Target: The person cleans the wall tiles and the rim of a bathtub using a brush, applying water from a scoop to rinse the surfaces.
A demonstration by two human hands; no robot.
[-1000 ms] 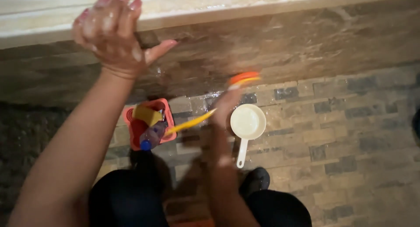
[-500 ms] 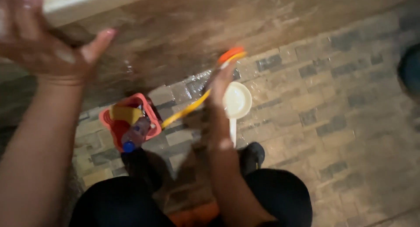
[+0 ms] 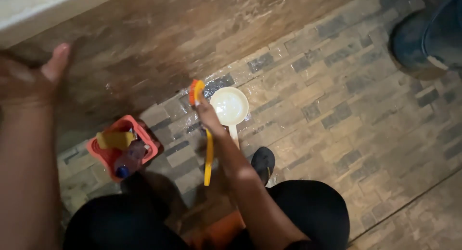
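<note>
My right hand (image 3: 210,119) grips a yellow-handled scrub brush (image 3: 208,158) with its orange head (image 3: 195,91) pressed on the wet floor tiles at the foot of the brown tiled wall. A white ladle-shaped scoop (image 3: 231,107) lies on the floor just right of the brush head. My left hand (image 3: 29,79) is raised flat against the wall at the far left, fingers spread, holding nothing. Below it, a red caddy (image 3: 102,154) holds a yellow sponge and a bottle with a blue cap.
A white ledge (image 3: 43,11) runs along the top of the wall. A dark rounded object (image 3: 428,35) sits at the upper right corner. My black-clad knees and a dark shoe (image 3: 263,162) are at the bottom, over wet grey-brown brick-pattern tiles.
My right hand has turned the brush, so its handle now points down toward me. The view has shifted right, moving my left hand on the wall toward the left edge.
</note>
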